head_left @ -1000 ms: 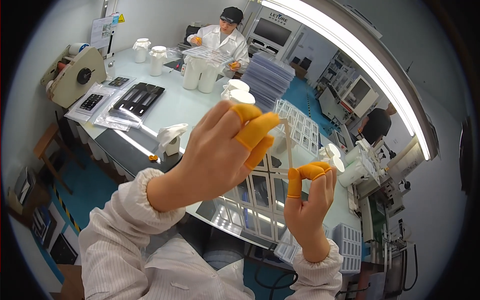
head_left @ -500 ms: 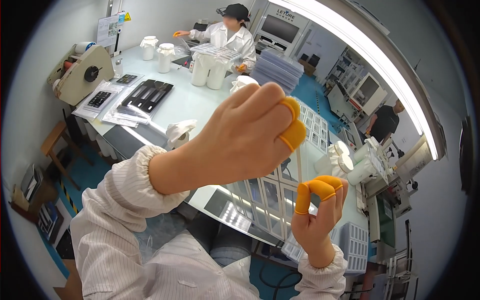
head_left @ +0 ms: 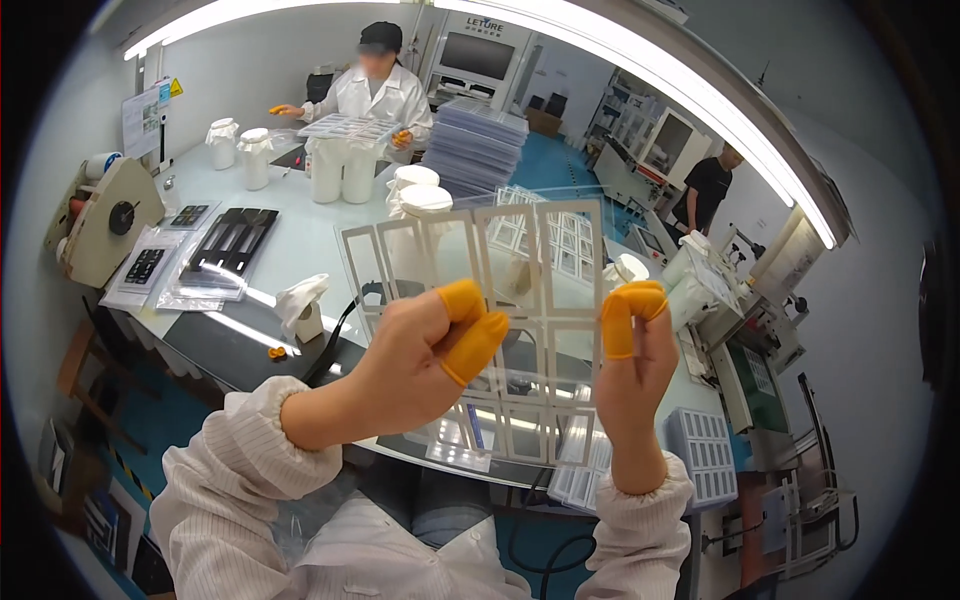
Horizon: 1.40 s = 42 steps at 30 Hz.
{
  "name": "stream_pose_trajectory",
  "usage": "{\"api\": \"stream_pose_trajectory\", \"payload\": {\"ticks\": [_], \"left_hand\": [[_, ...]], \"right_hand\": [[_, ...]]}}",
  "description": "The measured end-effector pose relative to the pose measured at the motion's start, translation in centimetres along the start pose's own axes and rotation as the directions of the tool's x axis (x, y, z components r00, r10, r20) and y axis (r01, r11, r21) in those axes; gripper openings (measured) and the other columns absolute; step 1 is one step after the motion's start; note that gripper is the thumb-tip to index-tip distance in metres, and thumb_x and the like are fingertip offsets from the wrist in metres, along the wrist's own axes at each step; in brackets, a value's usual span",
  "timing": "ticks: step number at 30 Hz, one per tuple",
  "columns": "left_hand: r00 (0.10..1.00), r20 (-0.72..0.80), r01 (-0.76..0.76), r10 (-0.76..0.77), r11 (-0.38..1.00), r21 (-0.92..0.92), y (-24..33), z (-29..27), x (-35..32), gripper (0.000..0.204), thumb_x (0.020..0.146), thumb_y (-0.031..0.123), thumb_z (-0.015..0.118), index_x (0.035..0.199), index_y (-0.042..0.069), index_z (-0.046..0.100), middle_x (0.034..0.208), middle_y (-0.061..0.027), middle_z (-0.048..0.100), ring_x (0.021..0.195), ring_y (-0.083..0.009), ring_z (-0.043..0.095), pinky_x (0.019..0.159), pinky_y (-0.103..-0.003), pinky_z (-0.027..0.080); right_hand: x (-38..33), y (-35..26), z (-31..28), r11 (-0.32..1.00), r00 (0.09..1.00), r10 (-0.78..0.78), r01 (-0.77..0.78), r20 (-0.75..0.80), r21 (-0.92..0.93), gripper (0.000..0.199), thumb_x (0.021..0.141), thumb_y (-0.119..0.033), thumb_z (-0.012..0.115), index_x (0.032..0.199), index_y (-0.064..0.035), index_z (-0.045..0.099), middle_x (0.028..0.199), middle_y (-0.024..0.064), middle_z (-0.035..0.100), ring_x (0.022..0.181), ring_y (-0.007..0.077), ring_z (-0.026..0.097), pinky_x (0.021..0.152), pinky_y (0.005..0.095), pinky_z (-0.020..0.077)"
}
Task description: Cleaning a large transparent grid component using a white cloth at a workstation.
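Right hand (head_left: 638,372) pinches clear sheet (head_left: 545,320) at its right edge | left hand (head_left: 418,350) curled before sheet, cannot tell its hold

Framed sheet (head_left: 546,319): clear, glossy plastic | finger cots (head_left: 474,350): matt rubber | tabletop (head_left: 298,243): glossy, perhaps glass

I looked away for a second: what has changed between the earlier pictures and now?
The left hand has come down from higher than the right hand to about its level; its fingers are before the middle of the clear framed sheet, now more fully visible. Contact is unclear. The co-worker's hand at picture left swung outward. The right hand still pinches the sheet's right edge; the white jars stayed put.
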<state>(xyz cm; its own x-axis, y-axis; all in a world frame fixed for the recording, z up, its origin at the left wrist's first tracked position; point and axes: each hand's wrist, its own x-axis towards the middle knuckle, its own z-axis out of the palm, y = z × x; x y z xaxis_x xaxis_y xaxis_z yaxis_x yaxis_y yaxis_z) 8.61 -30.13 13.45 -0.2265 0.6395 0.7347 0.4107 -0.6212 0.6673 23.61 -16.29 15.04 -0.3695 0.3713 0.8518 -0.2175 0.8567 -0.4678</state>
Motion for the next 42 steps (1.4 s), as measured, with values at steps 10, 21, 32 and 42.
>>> {"api": "stream_pose_trajectory", "payload": {"ticks": [10,21,32,42], "left_hand": [[0.441,0.011,0.851,-0.897,0.414,-0.323,-3.1,-4.5,-18.6,0.042,0.088,0.032,0.048,0.056,0.006,0.044,0.05,0.0004,0.036,0.044,-0.0102,0.032,0.042,-0.025,0.025],[-0.518,0.354,0.764,-0.779,-0.607,-0.22,-14.9,-17.1,-44.9,0.049,0.089,0.043,0.039,0.058,0.007,0.048,0.052,-0.0031,0.042,0.042,-0.0159,0.036,0.042,-0.028,0.028],[-0.397,0.526,0.902,-0.753,-0.215,0.374,-18.3,-16.3,-42.1,0.041,0.086,0.038,0.044,0.063,0.005,0.052,0.056,-0.0055,0.048,0.048,-0.017,0.043,0.047,-0.028,0.033],[-0.393,0.662,0.746,-0.638,0.199,0.636,-15.5,-13.0,-41.3,0.035,0.084,0.033,0.049,0.067,0.003,0.056,0.06,-0.0076,0.053,0.053,-0.018,0.049,0.051,-0.028,0.037]], "right_hand": [[9.8,-0.9,-6.5,0.961,0.868,0.038,0.104,-0.494,0.256,0.011,0.085,-0.011,0.053,0.089,-0.0012,0.057,0.075,0.0007,0.053,0.065,0.0057,0.043,0.064,0.019,0.0344],[12.6,-4.1,-8.5,0.962,0.819,0.041,0.123,-0.572,0.246,0.026,0.081,-0.006,0.049,0.104,0.0038,0.053,0.097,0.0076,0.052,0.091,0.0134,0.051,0.091,0.0215,0.0367],[13.7,-7.1,-9.1,0.964,0.829,0.009,0.142,-0.559,0.226,0.035,0.08,-0.006,0.043,0.113,0.0042,0.047,0.099,0.0101,0.05,0.097,0.0144,0.047,0.097,0.0237,0.0314],[13.0,-6.6,-7.1,0.968,0.847,-0.037,0.162,-0.53,0.192,0.03,0.079,-0.003,0.043,0.106,0.0076,0.051,0.087,0.0096,0.053,0.088,0.014,0.052,0.091,0.0231,0.0374]]}}
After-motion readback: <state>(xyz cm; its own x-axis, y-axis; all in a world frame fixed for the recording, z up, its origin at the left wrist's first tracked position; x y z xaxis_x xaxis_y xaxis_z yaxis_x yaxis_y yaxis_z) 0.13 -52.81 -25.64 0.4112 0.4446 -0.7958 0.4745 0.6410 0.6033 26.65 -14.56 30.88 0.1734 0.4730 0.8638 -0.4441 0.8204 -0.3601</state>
